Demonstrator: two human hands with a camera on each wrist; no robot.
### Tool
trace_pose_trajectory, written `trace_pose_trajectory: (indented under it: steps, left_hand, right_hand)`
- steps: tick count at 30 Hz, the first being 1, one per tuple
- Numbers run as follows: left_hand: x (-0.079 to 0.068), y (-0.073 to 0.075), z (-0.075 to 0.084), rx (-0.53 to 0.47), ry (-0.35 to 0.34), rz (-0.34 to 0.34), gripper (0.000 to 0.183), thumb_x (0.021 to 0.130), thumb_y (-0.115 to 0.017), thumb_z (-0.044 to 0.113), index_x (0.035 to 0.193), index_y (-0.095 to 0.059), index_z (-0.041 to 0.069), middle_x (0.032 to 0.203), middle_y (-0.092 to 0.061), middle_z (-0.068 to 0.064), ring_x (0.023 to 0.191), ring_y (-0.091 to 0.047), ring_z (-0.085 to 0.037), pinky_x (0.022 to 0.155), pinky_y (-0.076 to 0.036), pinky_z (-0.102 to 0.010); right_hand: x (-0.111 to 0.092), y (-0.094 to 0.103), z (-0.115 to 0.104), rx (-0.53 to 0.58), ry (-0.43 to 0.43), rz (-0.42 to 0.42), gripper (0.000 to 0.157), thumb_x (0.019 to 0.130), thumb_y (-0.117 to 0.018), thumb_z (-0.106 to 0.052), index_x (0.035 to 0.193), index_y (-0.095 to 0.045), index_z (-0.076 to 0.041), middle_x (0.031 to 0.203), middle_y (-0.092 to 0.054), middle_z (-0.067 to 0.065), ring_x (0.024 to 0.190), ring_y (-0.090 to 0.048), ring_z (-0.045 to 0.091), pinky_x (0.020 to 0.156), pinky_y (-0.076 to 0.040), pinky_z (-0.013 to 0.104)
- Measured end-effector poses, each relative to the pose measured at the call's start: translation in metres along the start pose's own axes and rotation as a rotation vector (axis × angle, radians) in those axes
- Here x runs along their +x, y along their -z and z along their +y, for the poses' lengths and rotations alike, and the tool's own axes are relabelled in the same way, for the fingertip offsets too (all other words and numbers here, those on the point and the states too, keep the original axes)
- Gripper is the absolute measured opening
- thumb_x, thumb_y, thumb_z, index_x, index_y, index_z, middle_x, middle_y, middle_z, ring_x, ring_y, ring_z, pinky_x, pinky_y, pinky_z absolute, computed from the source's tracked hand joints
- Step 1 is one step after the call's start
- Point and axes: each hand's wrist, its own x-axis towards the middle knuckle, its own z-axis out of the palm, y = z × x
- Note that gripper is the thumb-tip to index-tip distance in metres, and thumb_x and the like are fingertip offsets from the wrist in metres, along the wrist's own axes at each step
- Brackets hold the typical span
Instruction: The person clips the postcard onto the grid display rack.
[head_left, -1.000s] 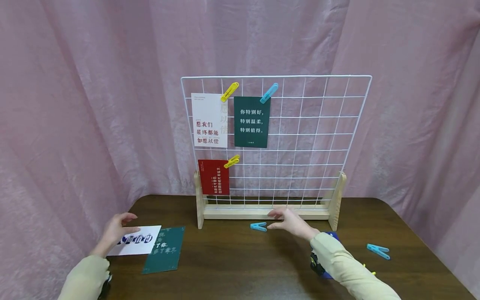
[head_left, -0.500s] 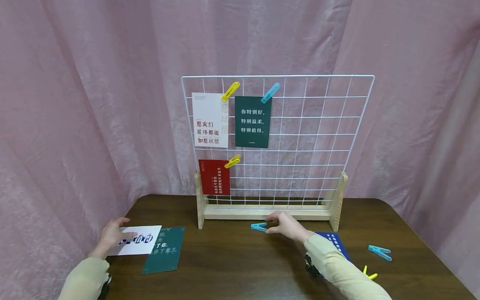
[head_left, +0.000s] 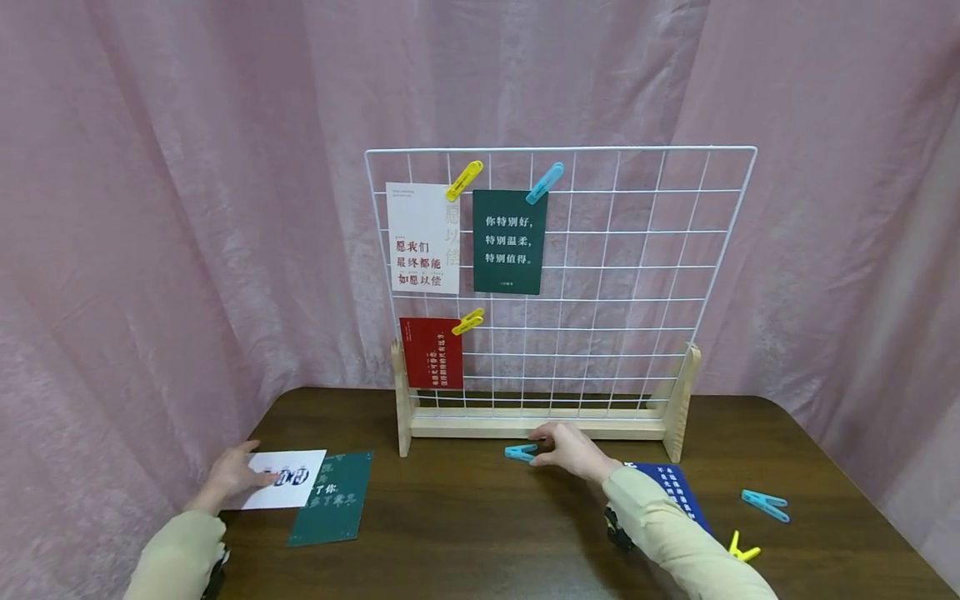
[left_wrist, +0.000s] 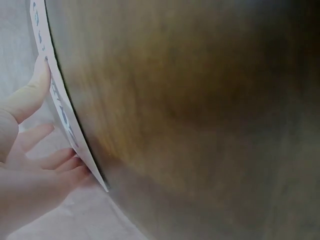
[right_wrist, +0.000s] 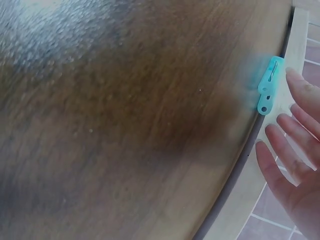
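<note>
At the table's left, a white card (head_left: 288,494) with dark blue print partly overlaps a dark green card (head_left: 330,518). My left hand (head_left: 227,478) lies over the white card's left end. In the left wrist view, its thumb touches the card's (left_wrist: 70,122) printed face and the other fingers reach along the edge, loosely bent. A light blue clothespin (head_left: 519,452) lies in front of the rack's base. Just right of it hovers my right hand (head_left: 573,454), thumb and fingers apart. In the right wrist view, nothing is between these fingers and the clothespin (right_wrist: 270,85) is near the thumb.
A white wire grid (head_left: 637,232) stands on a wooden base (head_left: 480,427). Clothespins hold white (head_left: 420,221), green (head_left: 508,279) and red (head_left: 420,367) cards on it. At right lie a blue card (head_left: 675,490), partly under the sleeve, another blue clothespin (head_left: 765,504) and a yellow one (head_left: 742,547).
My left hand has come down and slid right onto the white card, its thumb now on the print. The right hand has barely shifted; its forearm moved left, uncovering the blue card and yellow clothespin.
</note>
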Motion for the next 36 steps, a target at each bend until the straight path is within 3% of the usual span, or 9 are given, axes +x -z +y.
trace_pose_trajectory:
  steps: [6,11,14,18,22,26,30,36]
  left_hand:
    - [-0.003,0.001,0.005,0.013,0.010,-0.030,0.092,0.067,-0.081,0.026,0.126,-0.027,-0.021,0.121,-0.031,-0.043,0.109,-0.031,-0.054,0.089,-0.028,-0.058]
    - [-0.003,0.001,0.011,0.060,-0.045,-0.009,0.086,0.064,-0.083,0.024,0.120,-0.035,-0.021,0.115,-0.036,-0.042,0.105,-0.035,-0.053,0.086,-0.031,-0.058]
    - [-0.002,0.001,0.010,0.089,-0.058,0.007,0.086,0.061,-0.085,0.026,0.117,-0.038,-0.020,0.111,-0.034,-0.042,0.101,-0.031,-0.055,0.085,-0.029,-0.060]
    - [-0.003,0.000,0.006,0.091,-0.027,-0.006,0.096,0.055,-0.086,0.033,0.118,-0.034,-0.018,0.105,-0.025,-0.043,0.095,-0.021,-0.056,0.080,-0.022,-0.065]
    - [-0.001,0.002,0.004,0.081,-0.027,0.004,0.100,0.056,-0.086,0.036,0.119,-0.031,-0.020,0.106,-0.028,-0.044,0.096,-0.021,-0.058,0.080,-0.019,-0.065]
    - [0.002,0.005,-0.001,0.009,-0.043,0.026,0.093,0.061,-0.084,0.028,0.119,-0.031,-0.020,0.112,-0.035,-0.043,0.102,-0.031,-0.056,0.086,-0.025,-0.060]
    - [0.004,0.006,-0.007,-0.078,-0.053,0.067,0.078,0.065,-0.082,0.016,0.117,-0.037,-0.019,0.108,-0.041,-0.040,0.097,-0.042,-0.048,0.079,-0.038,-0.053]
    - [0.005,0.010,-0.009,-0.115,-0.087,0.131,0.053,0.070,-0.077,0.008,0.109,-0.049,-0.016,0.101,-0.049,-0.032,0.089,-0.046,-0.040,0.075,-0.039,-0.051]
  right_hand:
    - [0.001,-0.003,0.000,0.037,0.008,-0.014,0.035,0.071,-0.078,-0.012,0.100,-0.065,0.001,0.095,-0.062,0.008,0.082,-0.059,0.026,0.070,-0.047,0.034]
    - [0.002,-0.004,0.002,0.050,0.010,-0.015,0.035,0.070,-0.077,-0.009,0.101,-0.064,0.004,0.094,-0.063,0.012,0.083,-0.058,0.027,0.072,-0.047,0.039]
    - [0.002,-0.005,0.003,0.045,0.003,-0.020,0.036,0.070,-0.077,-0.009,0.101,-0.064,0.003,0.094,-0.063,0.012,0.083,-0.059,0.026,0.072,-0.047,0.037]
    - [0.002,-0.007,0.004,0.041,-0.014,-0.032,0.036,0.070,-0.077,-0.008,0.102,-0.064,0.003,0.095,-0.063,0.011,0.082,-0.058,0.024,0.071,-0.046,0.034]
    - [0.002,-0.007,0.004,0.037,-0.029,-0.036,0.037,0.069,-0.077,-0.007,0.102,-0.064,0.003,0.095,-0.062,0.010,0.082,-0.058,0.022,0.071,-0.046,0.034]
    - [0.002,-0.007,0.003,0.036,-0.035,-0.039,0.037,0.070,-0.077,-0.007,0.102,-0.063,0.004,0.095,-0.062,0.010,0.081,-0.058,0.022,0.070,-0.046,0.033]
    - [0.003,-0.009,0.003,0.058,-0.047,-0.041,0.039,0.070,-0.077,-0.007,0.104,-0.062,0.005,0.096,-0.062,0.013,0.081,-0.058,0.023,0.070,-0.047,0.033]
    - [0.004,-0.011,0.004,0.060,-0.055,-0.033,0.041,0.070,-0.077,-0.008,0.105,-0.062,0.006,0.098,-0.062,0.013,0.081,-0.059,0.023,0.069,-0.047,0.031]
